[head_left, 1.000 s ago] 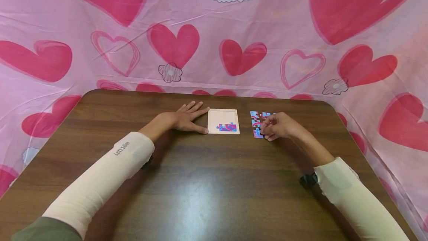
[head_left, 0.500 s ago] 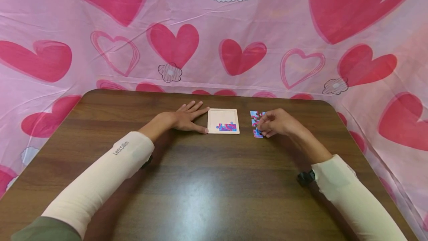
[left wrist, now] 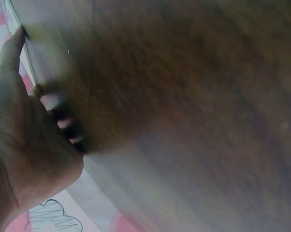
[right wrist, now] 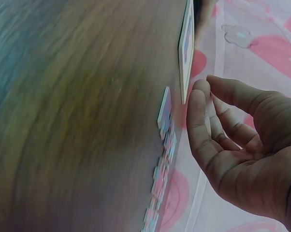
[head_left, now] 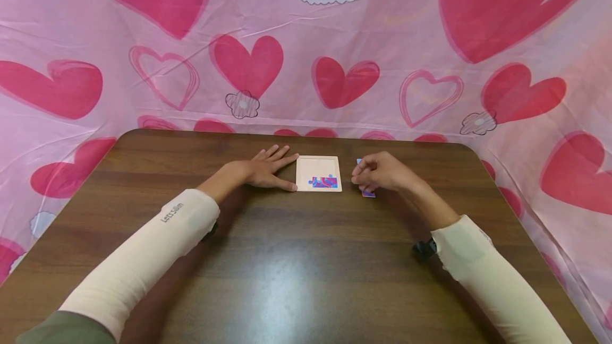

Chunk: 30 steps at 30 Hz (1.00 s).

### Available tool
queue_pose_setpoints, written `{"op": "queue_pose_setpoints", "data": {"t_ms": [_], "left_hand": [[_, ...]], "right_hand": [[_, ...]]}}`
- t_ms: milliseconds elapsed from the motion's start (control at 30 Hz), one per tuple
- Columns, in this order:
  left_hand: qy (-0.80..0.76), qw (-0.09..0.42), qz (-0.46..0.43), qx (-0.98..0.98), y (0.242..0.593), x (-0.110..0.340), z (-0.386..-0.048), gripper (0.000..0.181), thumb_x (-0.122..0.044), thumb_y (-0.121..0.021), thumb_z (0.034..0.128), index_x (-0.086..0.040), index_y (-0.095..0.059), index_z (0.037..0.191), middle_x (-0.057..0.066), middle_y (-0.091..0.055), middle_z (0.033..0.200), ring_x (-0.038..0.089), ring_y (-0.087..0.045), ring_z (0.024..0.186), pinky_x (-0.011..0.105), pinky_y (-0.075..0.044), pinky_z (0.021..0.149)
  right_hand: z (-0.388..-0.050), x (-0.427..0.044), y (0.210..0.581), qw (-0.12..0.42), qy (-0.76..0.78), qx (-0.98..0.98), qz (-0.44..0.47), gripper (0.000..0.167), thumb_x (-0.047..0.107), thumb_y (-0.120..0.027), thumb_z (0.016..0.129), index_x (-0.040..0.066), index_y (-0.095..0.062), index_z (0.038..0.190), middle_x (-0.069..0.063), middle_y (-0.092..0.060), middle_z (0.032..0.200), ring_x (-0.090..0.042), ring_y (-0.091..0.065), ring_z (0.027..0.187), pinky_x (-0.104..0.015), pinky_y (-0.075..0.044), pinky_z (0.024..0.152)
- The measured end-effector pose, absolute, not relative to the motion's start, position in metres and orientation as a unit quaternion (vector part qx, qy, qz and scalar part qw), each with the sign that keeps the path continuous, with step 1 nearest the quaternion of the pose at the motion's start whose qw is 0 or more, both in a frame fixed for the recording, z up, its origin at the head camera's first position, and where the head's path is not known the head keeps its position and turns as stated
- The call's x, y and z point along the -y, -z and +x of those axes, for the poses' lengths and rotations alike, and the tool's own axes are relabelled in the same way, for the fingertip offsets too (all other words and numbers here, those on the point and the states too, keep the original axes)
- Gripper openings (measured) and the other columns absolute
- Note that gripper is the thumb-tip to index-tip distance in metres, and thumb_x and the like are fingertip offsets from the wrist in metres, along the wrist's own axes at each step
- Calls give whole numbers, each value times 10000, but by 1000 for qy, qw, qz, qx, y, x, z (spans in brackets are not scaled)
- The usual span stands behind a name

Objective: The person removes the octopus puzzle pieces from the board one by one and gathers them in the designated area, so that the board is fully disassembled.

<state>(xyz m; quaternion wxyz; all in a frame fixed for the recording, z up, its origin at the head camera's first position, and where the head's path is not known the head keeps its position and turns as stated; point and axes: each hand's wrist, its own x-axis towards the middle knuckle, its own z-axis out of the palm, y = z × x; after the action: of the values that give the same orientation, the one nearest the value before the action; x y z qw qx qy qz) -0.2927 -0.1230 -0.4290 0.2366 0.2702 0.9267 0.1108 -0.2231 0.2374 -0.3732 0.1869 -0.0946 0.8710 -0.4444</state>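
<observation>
Fingers spread, my left hand (head_left: 265,170) lies flat on the table, with thumb and index fingertip against the left edge of a pale square puzzle tray (head_left: 311,166). Joined blue, pink and purple jigsaw pieces (head_left: 326,182) sit in the tray's lower right. To the tray's right, my right hand (head_left: 384,171) hovers over loose jigsaw pieces (head_left: 368,194), hiding most of them. The right wrist view has these loose pieces (right wrist: 160,179) in a row beside the hand (right wrist: 247,140). Its thumb and fingertips come close together; whether a piece is between them cannot be told.
The brown wooden table (head_left: 287,259) runs out in front of both arms. A pink cloth (head_left: 296,100) printed with hearts hangs around its back and sides. A dark wrist strap (head_left: 424,250) shows under the right sleeve.
My right hand has moved left from the right-hand loose pieces toward the tray, and it now covers most of the left column of pieces. My left hand and the tray stay put.
</observation>
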Motion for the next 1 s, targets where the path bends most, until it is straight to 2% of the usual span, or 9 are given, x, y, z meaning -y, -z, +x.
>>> {"op": "queue_pose_setpoints", "data": {"t_ms": [367, 567, 1000], "left_hand": [[-110, 233, 271, -927, 431, 123, -294, 1116, -865, -604, 976, -436, -13, 1820, -32, 144, 1922, 286, 218, 1778, 565, 129, 1445], [-111, 232, 270, -928, 429, 123, -292, 1112, -861, -603, 979, -434, -15, 1820, -33, 147, 1921, 284, 221, 1777, 559, 133, 1444], [-107, 240, 266, -928, 432, 123, -297, 1152, -932, -578, 942, -448, -3, 1816, -53, 168, 1916, 265, 232, 1774, 549, 135, 1445]], "right_hand": [[-226, -218, 376, 177, 443, -871, -118, 208, 54, -842, 999, -80, -770, 1140, -151, -806, 985, -177, -746, 778, -317, -693, 766], [-229, -206, 379, 188, 459, -859, -126, 227, -1, -832, 985, -116, -756, 1165, -193, -820, 1024, -166, -756, 787, -324, -705, 783], [-234, -189, 383, 208, 463, -851, -131, 252, -28, -830, 954, -111, -755, 1180, -125, -792, 968, -142, -759, 818, -337, -714, 826]]}}
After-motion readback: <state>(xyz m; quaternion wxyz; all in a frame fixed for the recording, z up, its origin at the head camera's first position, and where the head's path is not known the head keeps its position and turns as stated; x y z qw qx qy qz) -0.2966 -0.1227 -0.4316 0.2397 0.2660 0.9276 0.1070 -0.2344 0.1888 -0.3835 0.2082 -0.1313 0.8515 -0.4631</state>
